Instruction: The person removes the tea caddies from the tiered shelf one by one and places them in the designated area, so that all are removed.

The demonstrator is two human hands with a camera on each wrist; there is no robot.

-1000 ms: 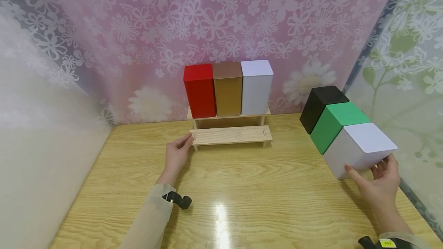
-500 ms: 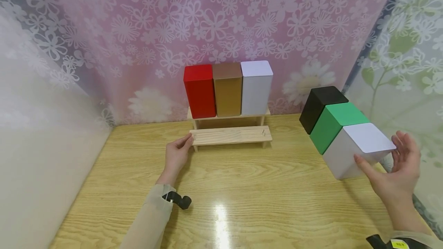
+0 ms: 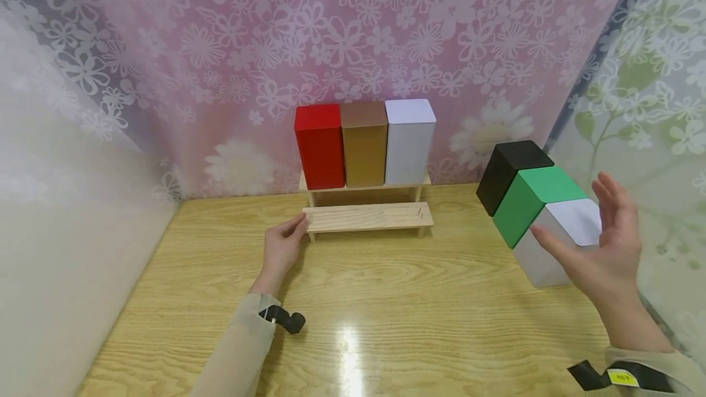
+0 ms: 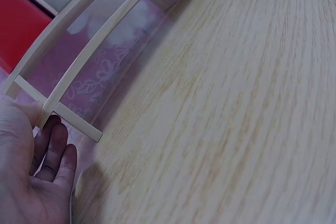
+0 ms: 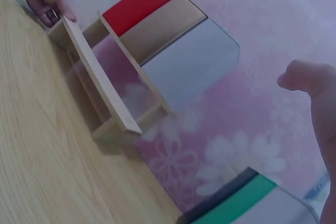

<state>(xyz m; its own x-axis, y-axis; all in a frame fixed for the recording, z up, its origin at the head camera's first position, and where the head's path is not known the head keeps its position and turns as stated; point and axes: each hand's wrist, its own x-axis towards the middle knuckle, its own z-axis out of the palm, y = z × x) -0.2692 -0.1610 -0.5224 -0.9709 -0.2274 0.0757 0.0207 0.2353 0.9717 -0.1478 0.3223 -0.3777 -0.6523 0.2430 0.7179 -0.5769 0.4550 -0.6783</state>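
Observation:
A two-step wooden rack (image 3: 369, 217) stands against the back curtain. My left hand (image 3: 282, 250) pinches the left end of its lower board between thumb and fingers; the left wrist view shows that board (image 4: 100, 40) under the thumb. On the upper step stand a red box (image 3: 320, 155), a gold box (image 3: 365, 153) and a white box (image 3: 408, 149), side by side. At the right, a black box (image 3: 502, 176), a green box (image 3: 529, 201) and a second white box (image 3: 543, 259) form a slanted row. My right hand (image 3: 607, 256), fingers spread apart and holding nothing, partly hides that white box.
The wood-grain table (image 3: 419, 299) reaches back to a pink flowered curtain (image 3: 248, 78). A pale sheet (image 3: 49, 213) bounds the left, and a leaf-patterned curtain (image 3: 651, 158) bounds the right, close beside my right hand.
My right hand has let go of the white box at the right, drawn off to the right, then come up and leftward in front of it. My left hand has stayed on the rack.

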